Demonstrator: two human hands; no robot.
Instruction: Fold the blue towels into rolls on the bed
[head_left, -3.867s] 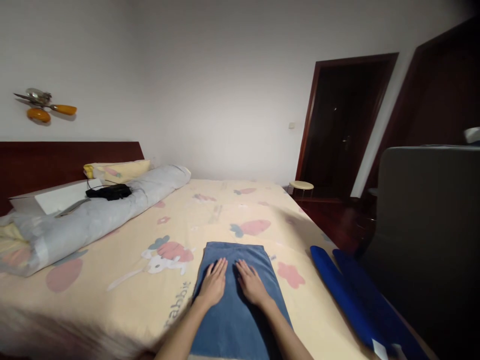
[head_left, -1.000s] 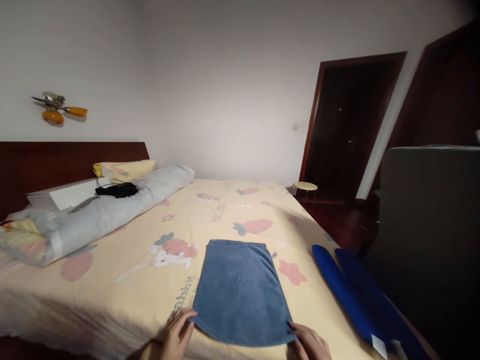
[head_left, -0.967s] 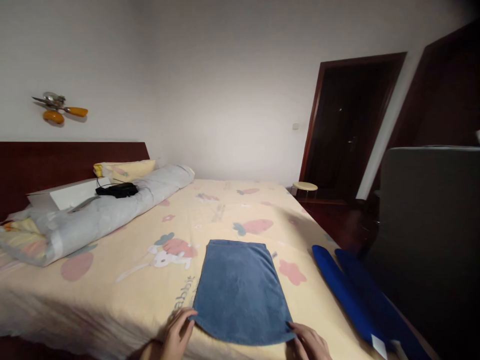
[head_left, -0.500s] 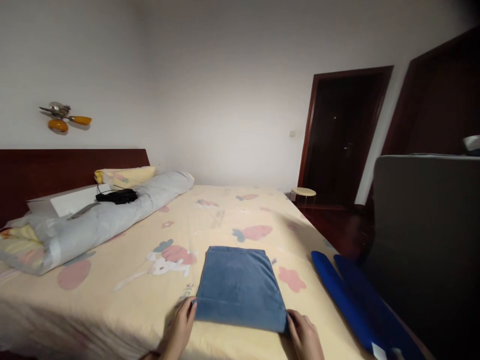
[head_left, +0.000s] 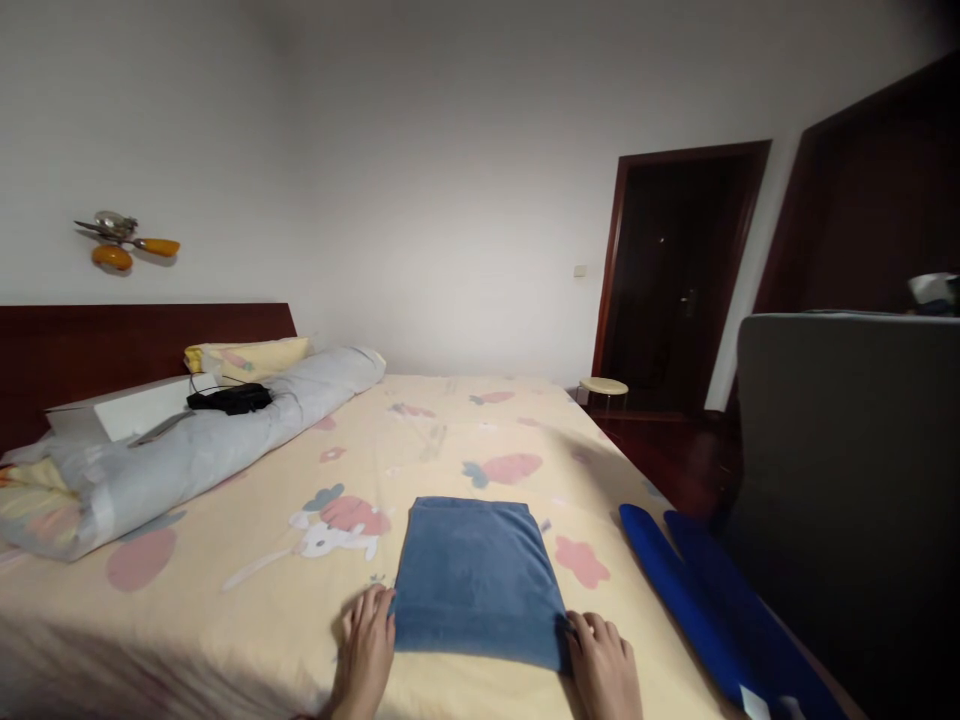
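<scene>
A folded blue towel [head_left: 476, 580] lies flat on the cream printed bedsheet [head_left: 247, 590], near the bed's front edge. My left hand [head_left: 366, 648] rests flat on the sheet with its fingertips against the towel's near left corner. My right hand [head_left: 604, 665] lies at the near right corner, fingers stretched out and touching the towel's edge. Neither hand holds anything.
A rolled grey quilt [head_left: 210, 440] lies along the left, with a black device [head_left: 229, 398], a white box [head_left: 135, 412] and a yellow pillow [head_left: 247, 355] by the headboard [head_left: 112, 345]. Blue rolled items [head_left: 705, 600] lie at the bed's right edge beside a grey chair back [head_left: 847, 480]. A stool [head_left: 604, 387] stands by the dark doorway.
The towel's near edge was folded away from me, so it is now shorter. My hands moved from its middle to its near corners and now rest flat beside it.
</scene>
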